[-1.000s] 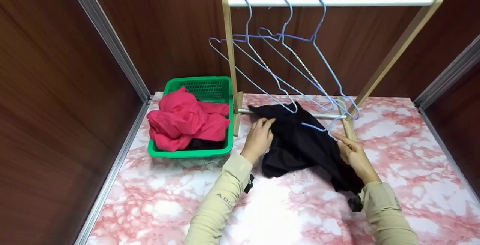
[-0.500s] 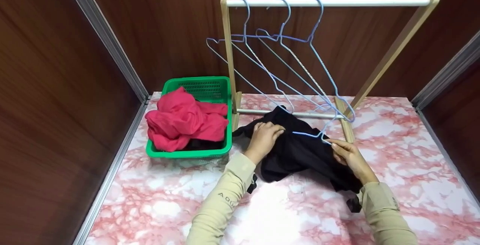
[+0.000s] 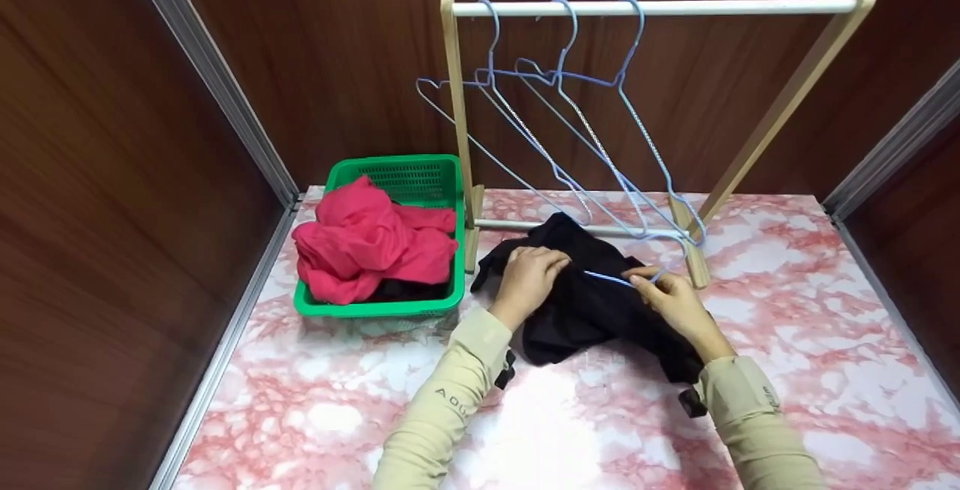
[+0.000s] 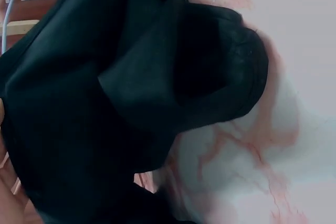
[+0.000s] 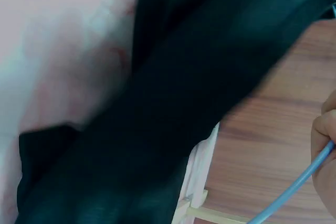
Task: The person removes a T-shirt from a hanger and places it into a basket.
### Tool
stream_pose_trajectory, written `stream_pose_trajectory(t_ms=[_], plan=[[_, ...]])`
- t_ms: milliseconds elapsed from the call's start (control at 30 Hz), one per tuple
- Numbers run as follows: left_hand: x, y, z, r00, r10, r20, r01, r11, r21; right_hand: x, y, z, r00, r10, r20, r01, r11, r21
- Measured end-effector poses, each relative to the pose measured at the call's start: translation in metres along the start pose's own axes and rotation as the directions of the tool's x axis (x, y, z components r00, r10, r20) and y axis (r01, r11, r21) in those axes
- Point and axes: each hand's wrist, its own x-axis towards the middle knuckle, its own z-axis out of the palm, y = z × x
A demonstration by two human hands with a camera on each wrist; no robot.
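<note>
A black garment lies bunched in front of the rack. My left hand holds its upper left part, fingers curled over the cloth. In my right hand a blue wire hanger is pinched near its neck, hook up. One arm of this hanger runs left into the cloth, where its end is hidden. The right wrist view shows the curled fingers around the blue wire. Across the left wrist view hangs the black cloth, with a tubular opening facing right.
Three blue hangers hang on the white bar of a wooden rack. Left of it stands a green basket with a bright pink garment and some black cloth. The tabletop has a pink marbled pattern.
My right hand has moved left and slightly up along the hanger to its neck. My left hand shifted right with the cloth, then stayed nearly still. The hanger has shifted left and down.
</note>
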Motion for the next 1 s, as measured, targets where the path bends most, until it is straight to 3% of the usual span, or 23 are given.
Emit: stream_pose_trajectory(t_ms=[167, 300, 400, 533, 667, 867, 1000], plan=[[0.002, -0.006, -0.004, 0.994, -0.1, -0.041, 0.099, 0.995, -0.029, -0.006, -0.017, -0.003, 1.0, -0.02, -0.002, 0.02, 0.995, -0.093], [0.003, -0.012, -0.006, 0.978, -0.191, -0.084, 0.187, 0.981, -0.055, -0.004, -0.011, -0.008, 0.999, -0.049, -0.01, 0.047, 0.986, -0.159], [0.005, -0.017, -0.01, 0.954, -0.28, -0.107, 0.27, 0.958, -0.099, -0.001, 0.001, -0.014, 0.998, -0.066, -0.025, 0.06, 0.979, -0.193], [0.005, -0.026, -0.014, 0.917, -0.388, -0.088, 0.369, 0.912, -0.18, -0.001, 0.01, -0.024, 0.999, -0.037, -0.039, 0.03, 0.984, -0.177], [0.004, -0.035, -0.018, 0.889, -0.455, -0.046, 0.433, 0.869, -0.24, -0.001, 0.014, -0.031, 1.0, 0.031, -0.003, -0.031, 0.991, -0.132], [0.003, -0.046, -0.022, 0.829, -0.558, -0.024, 0.528, 0.797, -0.295, -0.002, 0.018, -0.037, 0.995, 0.077, 0.065, -0.068, 0.99, -0.126], [0.001, -0.051, -0.024, 0.818, -0.575, -0.004, 0.548, 0.782, -0.297, -0.003, 0.014, -0.037, 0.993, 0.087, 0.075, -0.071, 0.979, -0.193]])
